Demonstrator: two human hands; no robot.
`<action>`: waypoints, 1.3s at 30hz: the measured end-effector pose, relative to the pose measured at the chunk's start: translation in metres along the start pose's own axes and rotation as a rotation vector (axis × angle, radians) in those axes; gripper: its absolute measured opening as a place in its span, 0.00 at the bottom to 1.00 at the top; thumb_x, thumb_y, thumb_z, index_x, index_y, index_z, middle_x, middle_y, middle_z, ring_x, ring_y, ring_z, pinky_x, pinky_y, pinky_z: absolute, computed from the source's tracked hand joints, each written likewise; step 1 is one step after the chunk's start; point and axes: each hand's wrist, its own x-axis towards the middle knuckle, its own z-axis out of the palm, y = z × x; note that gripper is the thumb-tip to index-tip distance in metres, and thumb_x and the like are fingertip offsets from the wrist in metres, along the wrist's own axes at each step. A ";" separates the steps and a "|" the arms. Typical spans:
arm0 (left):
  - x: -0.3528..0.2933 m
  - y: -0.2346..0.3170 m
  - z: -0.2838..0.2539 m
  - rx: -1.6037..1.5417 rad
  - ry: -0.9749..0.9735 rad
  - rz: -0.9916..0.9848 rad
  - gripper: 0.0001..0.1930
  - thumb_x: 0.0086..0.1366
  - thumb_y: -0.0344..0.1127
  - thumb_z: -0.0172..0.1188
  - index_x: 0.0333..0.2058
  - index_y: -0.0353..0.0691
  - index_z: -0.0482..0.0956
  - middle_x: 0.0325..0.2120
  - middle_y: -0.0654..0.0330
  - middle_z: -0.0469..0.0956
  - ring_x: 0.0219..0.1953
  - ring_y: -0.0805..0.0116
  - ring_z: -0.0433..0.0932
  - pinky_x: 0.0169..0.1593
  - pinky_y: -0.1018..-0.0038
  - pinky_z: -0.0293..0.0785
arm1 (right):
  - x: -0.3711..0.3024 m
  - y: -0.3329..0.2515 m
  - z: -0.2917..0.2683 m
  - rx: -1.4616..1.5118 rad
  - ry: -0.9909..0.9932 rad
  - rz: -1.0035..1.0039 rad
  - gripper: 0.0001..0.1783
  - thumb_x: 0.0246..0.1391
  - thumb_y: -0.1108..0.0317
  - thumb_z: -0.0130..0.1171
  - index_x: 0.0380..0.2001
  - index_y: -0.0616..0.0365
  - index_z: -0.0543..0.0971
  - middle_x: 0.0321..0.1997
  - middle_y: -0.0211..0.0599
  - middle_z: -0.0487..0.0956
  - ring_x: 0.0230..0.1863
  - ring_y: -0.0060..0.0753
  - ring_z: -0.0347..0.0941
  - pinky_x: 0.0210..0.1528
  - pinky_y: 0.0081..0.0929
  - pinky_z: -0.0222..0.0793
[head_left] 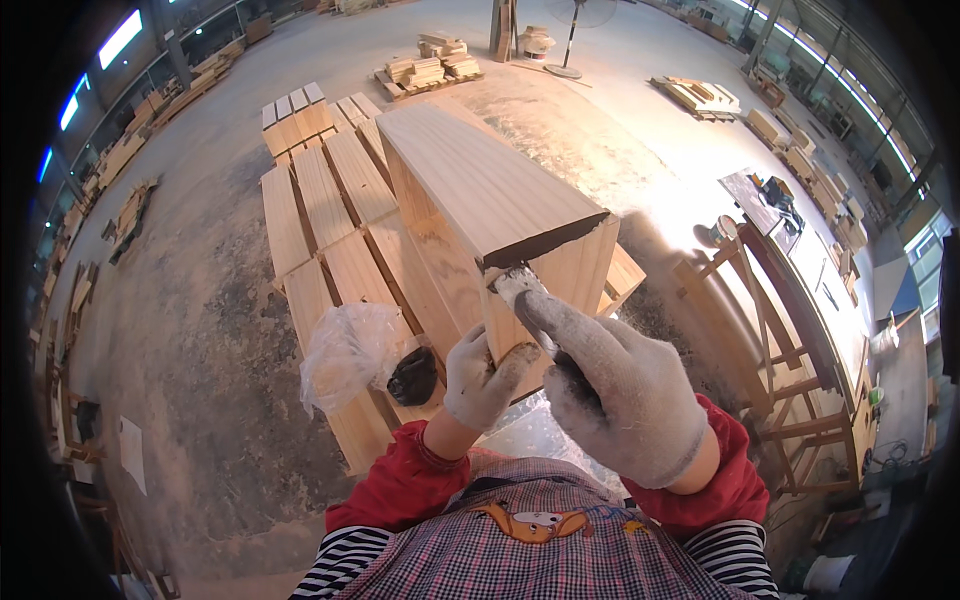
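A long pale wooden box (490, 180) stands before me, tilted, on other wooden pieces. Dark filler (548, 240) runs along the seam at its near end. My right hand (630, 395), in a whitish work glove, is closed on a putty knife (521, 290). The knife's smeared blade touches the near left corner of the box, at the end of the dark seam. My left hand (484, 378), also gloved, grips the lower near edge of the box, its thumb against the end face. A clear plastic bag (350, 350) with a dark lump (412, 377) lies left of it.
Wooden boxes (325, 195) are stacked in rows beneath and behind the one I hold. At the right stands a workbench (815, 290) on a wooden frame, with dark items on top. Stacked boards (432, 68) and a pedestal fan (566, 55) are farther off.
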 end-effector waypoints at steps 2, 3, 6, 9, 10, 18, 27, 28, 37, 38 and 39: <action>0.001 0.005 0.000 0.017 -0.003 -0.012 0.10 0.58 0.32 0.59 0.36 0.33 0.79 0.34 0.52 0.77 0.32 0.64 0.78 0.36 0.73 0.73 | 0.000 -0.003 0.004 -0.030 0.032 0.029 0.30 0.45 0.79 0.55 0.56 0.59 0.69 0.24 0.44 0.74 0.22 0.38 0.74 0.25 0.31 0.71; 0.000 0.004 0.000 0.018 -0.005 -0.006 0.10 0.58 0.32 0.59 0.36 0.33 0.79 0.34 0.52 0.77 0.32 0.63 0.78 0.36 0.73 0.73 | 0.000 -0.004 0.007 -0.036 0.044 0.023 0.30 0.45 0.79 0.55 0.56 0.59 0.69 0.24 0.44 0.74 0.22 0.39 0.74 0.25 0.31 0.71; -0.002 -0.006 0.002 -0.009 -0.006 -0.007 0.10 0.58 0.33 0.59 0.36 0.33 0.79 0.35 0.51 0.77 0.33 0.61 0.79 0.36 0.72 0.74 | 0.001 -0.006 0.012 -0.061 0.066 0.016 0.30 0.45 0.79 0.56 0.56 0.58 0.69 0.24 0.43 0.74 0.22 0.40 0.74 0.26 0.32 0.71; -0.004 -0.013 0.003 -0.055 -0.008 -0.028 0.10 0.59 0.33 0.59 0.36 0.33 0.79 0.35 0.51 0.77 0.33 0.60 0.79 0.36 0.72 0.74 | 0.001 -0.008 0.014 -0.098 0.056 0.047 0.30 0.45 0.79 0.56 0.56 0.59 0.68 0.25 0.43 0.74 0.22 0.41 0.74 0.26 0.33 0.71; -0.004 -0.015 0.003 -0.044 -0.015 -0.023 0.10 0.58 0.34 0.60 0.36 0.33 0.79 0.35 0.51 0.77 0.33 0.60 0.79 0.36 0.72 0.74 | 0.000 -0.009 0.015 -0.109 0.047 0.063 0.30 0.45 0.79 0.56 0.56 0.59 0.68 0.25 0.43 0.74 0.23 0.41 0.74 0.26 0.33 0.71; -0.003 -0.011 0.001 -0.061 -0.031 -0.050 0.11 0.59 0.35 0.60 0.37 0.34 0.79 0.35 0.51 0.78 0.34 0.59 0.79 0.37 0.71 0.74 | 0.001 -0.014 0.006 -0.098 -0.002 0.081 0.30 0.46 0.77 0.56 0.56 0.60 0.68 0.27 0.44 0.75 0.24 0.41 0.75 0.26 0.33 0.72; -0.004 -0.007 -0.001 0.034 -0.026 -0.001 0.12 0.60 0.34 0.60 0.38 0.32 0.78 0.35 0.51 0.77 0.34 0.61 0.79 0.37 0.72 0.74 | 0.002 -0.002 -0.008 -0.268 -0.098 -0.111 0.31 0.48 0.70 0.57 0.58 0.57 0.64 0.27 0.37 0.71 0.21 0.37 0.73 0.21 0.29 0.70; -0.004 -0.006 -0.002 0.040 -0.035 0.001 0.12 0.60 0.34 0.59 0.38 0.32 0.78 0.35 0.51 0.77 0.34 0.61 0.79 0.37 0.72 0.74 | 0.005 -0.002 -0.013 -0.293 -0.112 -0.128 0.31 0.48 0.70 0.57 0.57 0.57 0.64 0.27 0.36 0.71 0.20 0.36 0.73 0.21 0.28 0.70; -0.002 0.000 -0.002 0.028 -0.042 -0.027 0.12 0.60 0.35 0.58 0.37 0.31 0.79 0.33 0.51 0.77 0.32 0.63 0.79 0.35 0.73 0.73 | 0.015 0.003 -0.025 -0.466 -0.135 -0.161 0.31 0.44 0.77 0.59 0.55 0.55 0.69 0.23 0.30 0.72 0.20 0.28 0.72 0.21 0.23 0.68; -0.002 0.001 -0.002 0.042 -0.050 -0.040 0.12 0.60 0.35 0.58 0.37 0.31 0.79 0.33 0.52 0.77 0.32 0.63 0.79 0.35 0.73 0.73 | 0.014 0.005 -0.028 -0.489 -0.136 -0.156 0.31 0.43 0.77 0.59 0.55 0.55 0.69 0.23 0.30 0.72 0.20 0.28 0.72 0.21 0.23 0.68; -0.002 0.003 -0.001 0.032 -0.043 -0.058 0.12 0.60 0.35 0.58 0.37 0.31 0.79 0.33 0.52 0.77 0.32 0.63 0.79 0.35 0.73 0.73 | 0.014 0.007 -0.030 -0.511 -0.138 -0.154 0.31 0.43 0.77 0.59 0.55 0.54 0.69 0.23 0.29 0.72 0.20 0.28 0.71 0.21 0.23 0.68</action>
